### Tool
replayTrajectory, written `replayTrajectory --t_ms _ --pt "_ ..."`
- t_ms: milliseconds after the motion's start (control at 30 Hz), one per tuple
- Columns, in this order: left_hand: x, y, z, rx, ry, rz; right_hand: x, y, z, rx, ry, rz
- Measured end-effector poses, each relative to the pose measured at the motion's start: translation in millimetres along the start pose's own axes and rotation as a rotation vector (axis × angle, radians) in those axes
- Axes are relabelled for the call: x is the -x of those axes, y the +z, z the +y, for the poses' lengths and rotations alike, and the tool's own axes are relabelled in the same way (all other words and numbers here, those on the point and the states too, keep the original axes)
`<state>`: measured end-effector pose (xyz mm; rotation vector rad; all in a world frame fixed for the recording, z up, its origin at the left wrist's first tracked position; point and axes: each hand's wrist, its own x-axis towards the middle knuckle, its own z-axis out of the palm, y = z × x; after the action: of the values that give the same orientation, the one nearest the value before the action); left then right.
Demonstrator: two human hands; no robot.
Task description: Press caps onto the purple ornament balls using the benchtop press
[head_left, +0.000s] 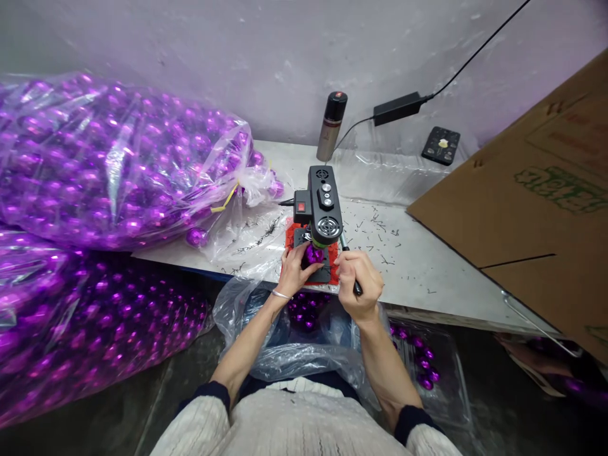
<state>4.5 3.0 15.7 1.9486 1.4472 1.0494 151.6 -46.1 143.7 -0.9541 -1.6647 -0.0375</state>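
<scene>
A small black bench press [325,201] stands on a red base [335,269] near the table's front edge. Under its head sits a shiny purple ball ornament [313,254]. Fingers and thumb of my left hand [295,269] curve round the ball from the left and front, holding it at the press. To the right, my right hand [360,283] is wrapped round the black-gripped lever [358,289] of the press, whose metal rod rises toward the machine. The ball's top is hidden by the press head.
Big clear bags of purple balls [109,171] fill the left side. A spray can [331,126] and a power adapter [398,109] are behind the press. Dark snippets litter the white tabletop [403,266]. A cardboard box [532,209] leans in at right. More balls [308,311] lie in plastic below.
</scene>
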Motion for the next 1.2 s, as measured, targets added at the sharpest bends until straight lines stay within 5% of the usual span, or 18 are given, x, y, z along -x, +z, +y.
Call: replayTrajectory --t_ms 900,1200 --pt "7 12.1 -11 -0.034 0.108 0.093 58 32 34 -0.059 -0.039 0.15" --pt "6 12.1 -12 0.003 0.093 0.099 56 38 36 -0.045 -0.115 0.145"
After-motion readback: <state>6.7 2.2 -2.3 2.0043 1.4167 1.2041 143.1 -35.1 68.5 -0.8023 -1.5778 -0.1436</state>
